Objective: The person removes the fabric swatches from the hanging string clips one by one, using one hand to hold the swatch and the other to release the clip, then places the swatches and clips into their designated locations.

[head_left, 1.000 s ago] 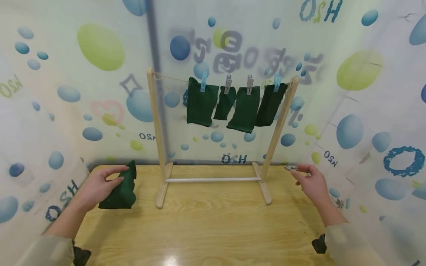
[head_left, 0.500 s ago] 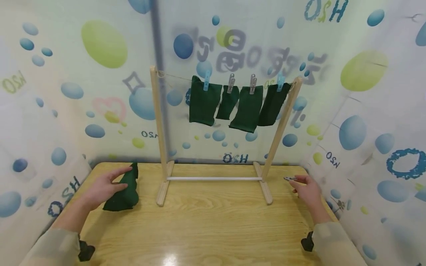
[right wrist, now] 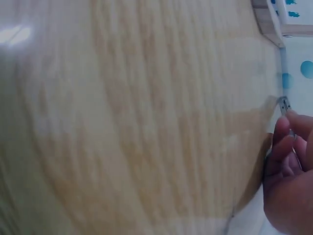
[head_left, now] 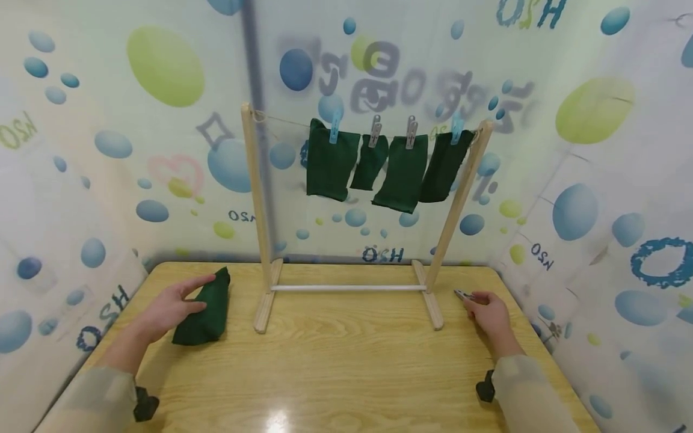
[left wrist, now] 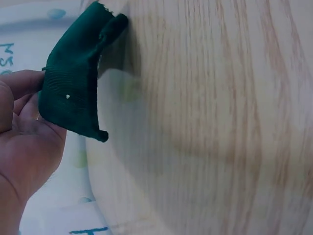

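My left hand pinches a piece of dark green cloth above the left part of the table. In the left wrist view the cloth hangs bent, one edge rolled and a small pale spot on it. A small grey clothespin is held between the thumb and fingers of my right hand, at the table's right side. Its tip sticks out past the fingers in the right wrist view. Several green cloths hang from a string on a wooden rack, fixed by grey and blue clothespins.
The wooden rack has two posts, splayed feet and a white crossbar. It stands towards the back of the wood-grain table. A patterned curtain encloses the back and sides.
My right hand has moved down and to the left with the clothespin. The left hand has shifted slightly right, still gripping the green cloth. The head view has moved a little.
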### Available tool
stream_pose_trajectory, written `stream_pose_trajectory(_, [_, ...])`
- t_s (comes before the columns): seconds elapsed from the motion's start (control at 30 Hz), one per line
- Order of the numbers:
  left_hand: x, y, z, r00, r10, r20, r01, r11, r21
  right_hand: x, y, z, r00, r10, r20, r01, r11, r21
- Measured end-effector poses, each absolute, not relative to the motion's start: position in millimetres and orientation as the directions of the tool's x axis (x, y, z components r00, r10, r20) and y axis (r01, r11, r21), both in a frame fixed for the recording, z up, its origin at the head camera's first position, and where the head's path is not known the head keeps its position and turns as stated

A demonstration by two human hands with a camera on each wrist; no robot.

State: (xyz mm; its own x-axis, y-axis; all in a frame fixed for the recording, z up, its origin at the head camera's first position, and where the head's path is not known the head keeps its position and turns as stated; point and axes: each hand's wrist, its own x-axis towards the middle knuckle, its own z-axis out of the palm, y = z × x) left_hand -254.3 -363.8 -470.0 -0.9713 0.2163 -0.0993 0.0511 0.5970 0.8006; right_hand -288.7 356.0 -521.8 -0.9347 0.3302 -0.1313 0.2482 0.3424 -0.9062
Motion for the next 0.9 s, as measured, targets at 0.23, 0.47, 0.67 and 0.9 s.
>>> stream_pose_trajectory(0.23, [-257,-378,-482,-0.976,0.187,-0.112,0.021,0.593,0.805,-289,361,-527,-0.944,0.3,-0.136,0.269,0.463,-0.845])
stream_pose_trajectory(0.47, [-254,-394,-494,-0.98,0.157,-0.12,0.004,0.621,0.784,-290,369,-528,-0.951,0.264,-0.161,0.276,0.49,-0.827])
stream_pose_trajectory(0.67, [-255,-402,-498,-0.988,0.087,-0.127,-0.034,0.683,0.73,-287,369,-527,-0.952,0.256,-0.166,0.277,0.501,-0.82])
stream_pose_trajectory(0.9, [-256,-405,-501,-0.998,0.023,-0.062,-0.018,0.805,0.594,-287,368,-525,-0.954,0.248,-0.168,0.275,0.505,-0.818])
